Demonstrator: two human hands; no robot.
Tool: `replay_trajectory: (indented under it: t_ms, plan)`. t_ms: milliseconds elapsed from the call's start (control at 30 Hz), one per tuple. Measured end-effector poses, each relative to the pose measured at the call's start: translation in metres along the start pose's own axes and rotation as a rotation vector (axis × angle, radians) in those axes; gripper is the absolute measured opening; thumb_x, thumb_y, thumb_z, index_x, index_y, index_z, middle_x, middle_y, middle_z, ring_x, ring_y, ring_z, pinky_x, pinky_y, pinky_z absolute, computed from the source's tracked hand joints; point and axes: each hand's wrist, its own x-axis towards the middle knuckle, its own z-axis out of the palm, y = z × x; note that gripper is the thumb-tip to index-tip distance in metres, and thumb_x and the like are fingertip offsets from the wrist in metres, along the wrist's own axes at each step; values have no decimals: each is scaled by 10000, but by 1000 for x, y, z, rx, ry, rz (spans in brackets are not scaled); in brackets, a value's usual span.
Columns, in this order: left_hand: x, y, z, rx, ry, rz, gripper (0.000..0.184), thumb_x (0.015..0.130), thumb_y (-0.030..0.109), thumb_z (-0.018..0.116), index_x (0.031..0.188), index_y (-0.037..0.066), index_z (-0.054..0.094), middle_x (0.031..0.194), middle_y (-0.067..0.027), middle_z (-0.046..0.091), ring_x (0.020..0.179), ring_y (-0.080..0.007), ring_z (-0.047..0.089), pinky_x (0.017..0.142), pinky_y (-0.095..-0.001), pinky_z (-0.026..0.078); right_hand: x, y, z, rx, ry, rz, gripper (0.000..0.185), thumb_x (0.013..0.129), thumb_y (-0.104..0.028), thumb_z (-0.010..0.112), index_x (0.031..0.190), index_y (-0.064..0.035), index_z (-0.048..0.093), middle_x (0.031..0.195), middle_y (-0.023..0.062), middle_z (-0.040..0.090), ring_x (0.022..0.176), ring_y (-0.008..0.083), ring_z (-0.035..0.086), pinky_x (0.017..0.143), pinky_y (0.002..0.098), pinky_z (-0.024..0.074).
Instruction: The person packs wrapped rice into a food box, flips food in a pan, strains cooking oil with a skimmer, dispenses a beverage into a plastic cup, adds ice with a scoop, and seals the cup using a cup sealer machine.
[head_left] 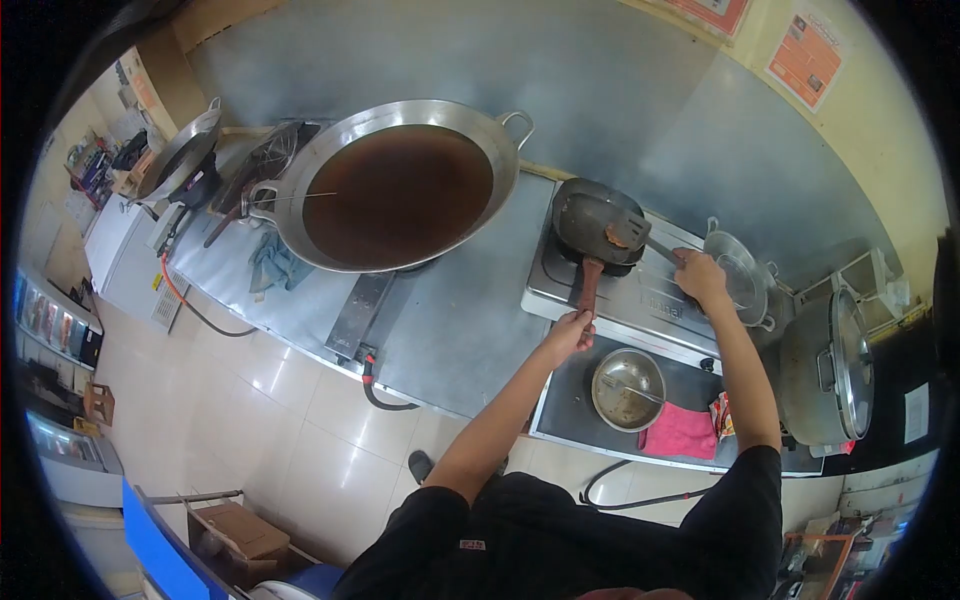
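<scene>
Now the left hand (570,335) grips a frying pan (578,215), the right hand (702,278) a spatula (634,230) over it; the near bowl (622,413) holds a utensil (637,391), the big left wok (506,170) brown liquid (400,195).

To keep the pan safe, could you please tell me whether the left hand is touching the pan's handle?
Touching: the head view shows the left hand closed around the handle.

Black short-sleeved shirt (590,540), small label (472,545)
</scene>
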Motion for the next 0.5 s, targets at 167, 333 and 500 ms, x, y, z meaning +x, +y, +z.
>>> replay_trajectory:
  t_ms: [167,333,500]
  plan:
    - [16,3,16,-52,92,58,227,1006,324,447,987,111,524,743,10,518,556,-92,470,477,-233,371,69,33,93,12,-83,-105,356,802,-218,556,1124,-114,667,1084,188,661,1035,392,618,909,460,495]
    - [41,12,6,-15,97,75,224,1012,316,424,986,112,514,691,33,491,532,-82,451,458,-236,350,39,-13,66,-76,-89,-48,307,794,-160,503,1011,-45,687,1078,205,649,1042,384,606,940,440,474]
    - [22,6,9,-7,39,48,225,1016,307,416,1021,102,507,712,25,487,544,-80,441,473,-222,350,30,-14,55,-180,-166,-201,276,814,-176,551,1007,-17,667,1077,216,643,1068,378,606,922,471,484]
